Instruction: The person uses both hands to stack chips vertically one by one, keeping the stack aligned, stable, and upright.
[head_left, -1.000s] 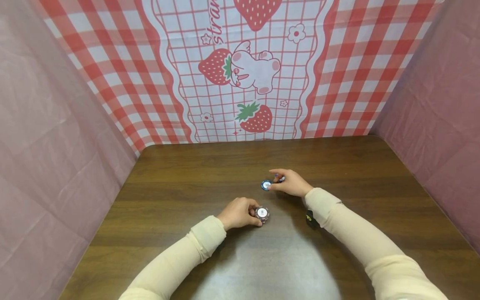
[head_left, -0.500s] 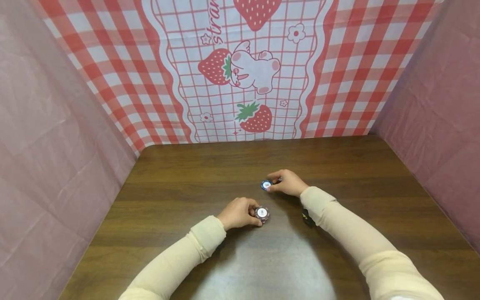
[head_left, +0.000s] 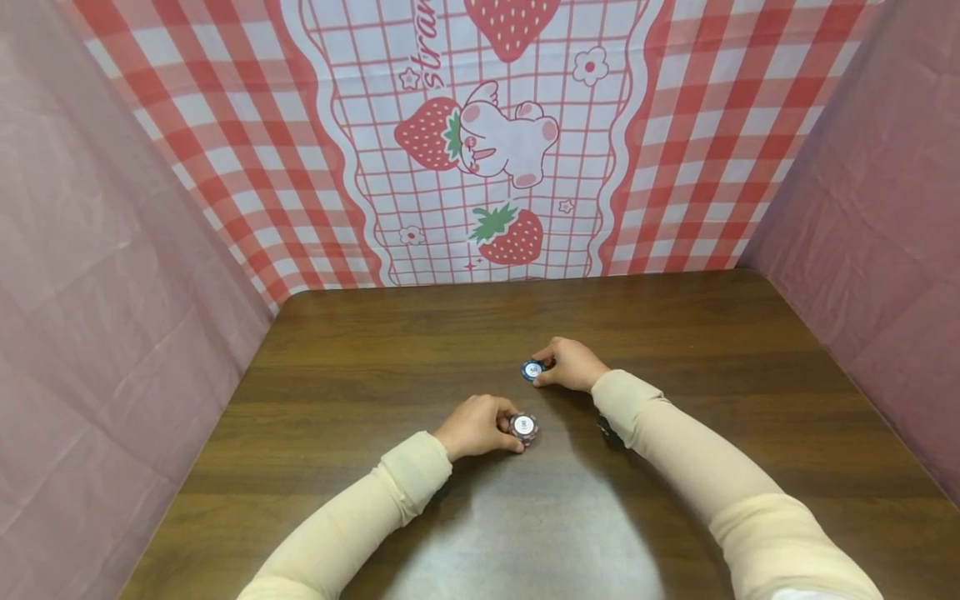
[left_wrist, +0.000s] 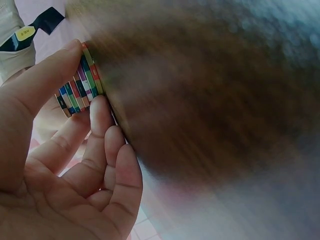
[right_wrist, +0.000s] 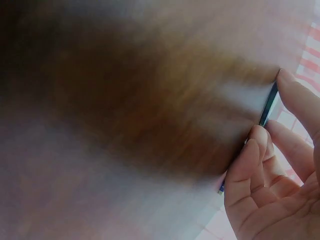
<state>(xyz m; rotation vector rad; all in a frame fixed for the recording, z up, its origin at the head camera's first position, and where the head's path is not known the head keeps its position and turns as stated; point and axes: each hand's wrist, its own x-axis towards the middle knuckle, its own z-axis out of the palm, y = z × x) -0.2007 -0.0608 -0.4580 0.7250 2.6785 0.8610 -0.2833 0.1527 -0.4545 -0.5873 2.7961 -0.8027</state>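
Note:
My left hand (head_left: 480, 427) grips a stack of poker chips (head_left: 524, 426) by its sides, thumb nearest me and fingers on the far side. In the left wrist view the stack (left_wrist: 80, 84) shows several coloured edges, green, red, purple and blue, close against the wood. Further back, the thumb and index finger of my right hand (head_left: 573, 365) pinch a single blue poker chip (head_left: 532, 370) with a white centre, flat at the tabletop. Another thin chip edge (right_wrist: 221, 187) shows by the little finger in the right wrist view; the head view hides it.
Both hands work over a brown wooden table (head_left: 360, 350). A checked strawberry cloth (head_left: 495, 150) hangs behind its far edge, with pink cloths (head_left: 97, 275) at both sides. A dark strap (head_left: 609, 432) hangs under my right sleeve.
My right hand has slid slightly left, and its thumb and index finger have closed around the blue chip. The chip behind it has gone out of sight. My left hand and the stack stay still.

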